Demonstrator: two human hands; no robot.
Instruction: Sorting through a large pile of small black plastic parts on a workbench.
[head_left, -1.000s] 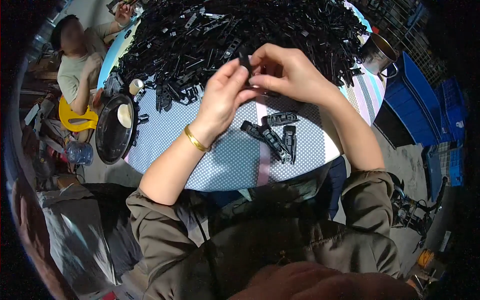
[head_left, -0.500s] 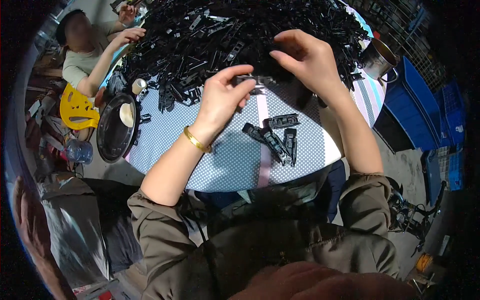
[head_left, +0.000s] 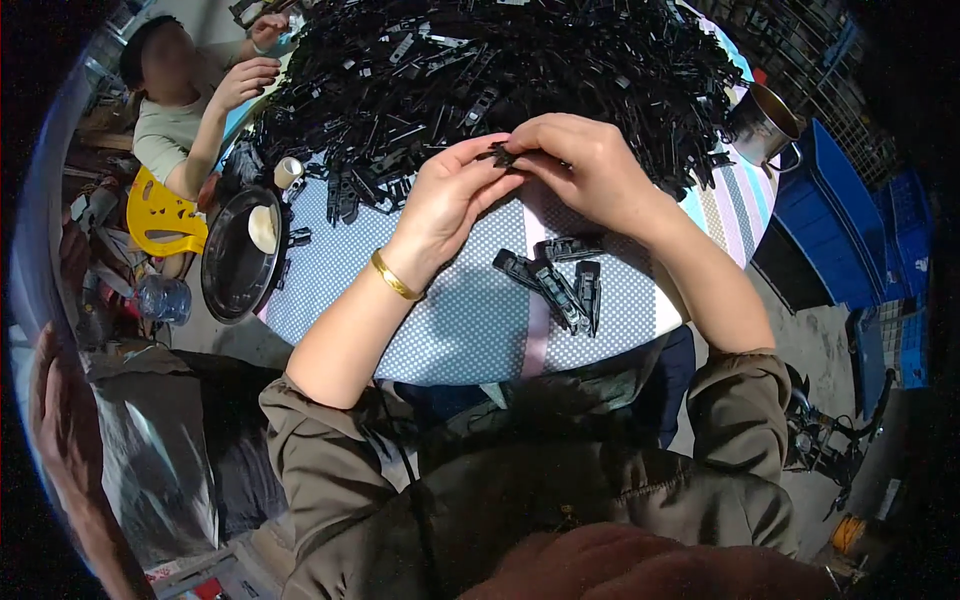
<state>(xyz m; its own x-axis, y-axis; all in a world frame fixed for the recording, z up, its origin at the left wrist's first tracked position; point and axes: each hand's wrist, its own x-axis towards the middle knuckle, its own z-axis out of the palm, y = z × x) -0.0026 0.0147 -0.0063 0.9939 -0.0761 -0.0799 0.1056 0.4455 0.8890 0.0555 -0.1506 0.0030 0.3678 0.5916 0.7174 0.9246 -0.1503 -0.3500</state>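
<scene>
Between the fingertips of both hands is a small black plastic part (head_left: pixel 499 154), mostly covered by the fingers. My left hand (head_left: pixel 447 200), with a gold bangle at its wrist, pinches it from the left. My right hand (head_left: pixel 585 170) closes on its right end with thumb and fingers. Just beyond the hands rises a big heap of black plastic parts (head_left: pixel 400 100). Nearer me, to the right, several long black plastic pieces (head_left: pixel 560 290) lie in a loose cluster on the dotted tablecloth (head_left: pixel 450 330).
A dark oval basin (head_left: pixel 212 255) with a pale round thing in it sits at the table's left, by a tape roll (head_left: pixel 288 172). A metal pot (head_left: pixel 762 125) stands at the right edge, near blue crates (head_left: pixel 825 220). Across the left side sits another person (head_left: pixel 175 130).
My right hand has come down and left from above the heap to meet my left hand at the black part. Both hands now grip there. The other person's hands have shifted slightly.
</scene>
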